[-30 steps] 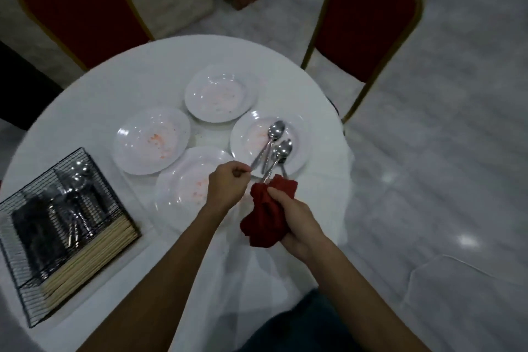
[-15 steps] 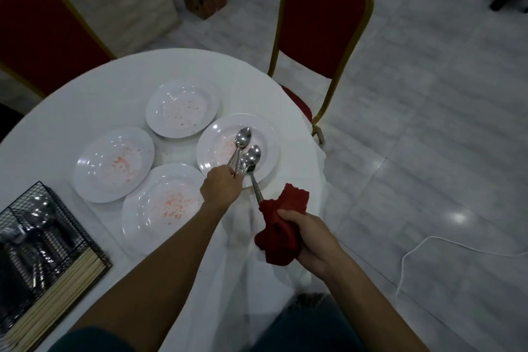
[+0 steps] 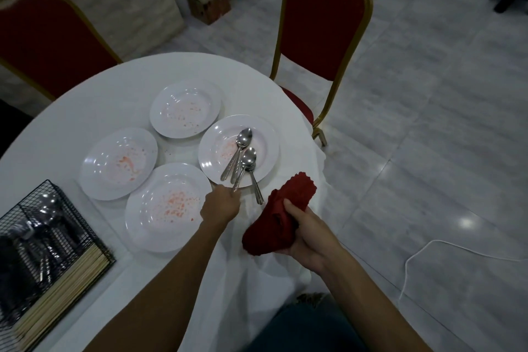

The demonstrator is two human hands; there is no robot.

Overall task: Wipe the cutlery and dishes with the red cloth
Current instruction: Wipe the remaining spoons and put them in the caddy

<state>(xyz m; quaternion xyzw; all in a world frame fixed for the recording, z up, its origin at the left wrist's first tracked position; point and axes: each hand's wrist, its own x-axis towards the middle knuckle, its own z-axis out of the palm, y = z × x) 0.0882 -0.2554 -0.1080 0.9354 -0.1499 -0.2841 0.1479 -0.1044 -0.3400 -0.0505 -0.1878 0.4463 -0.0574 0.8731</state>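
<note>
Several white plates with red stains lie on the round white table. On the right plate rest several metal spoons. My left hand pinches the handle end of one spoon at the plate's near rim. Another spoon's handle sticks out over the rim toward the red cloth, which my right hand grips bunched up just right of the left hand, off the spoons.
A black wire basket with cutlery and chopsticks stands at the near left table edge. Two red chairs with gold frames stand at the far left and far right. A white cable lies on the tiled floor.
The right hand with the cloth has drawn back off the spoon handle toward me. The wiped spoon now lies on the plate. The left hand keeps hold at the spoon handles.
</note>
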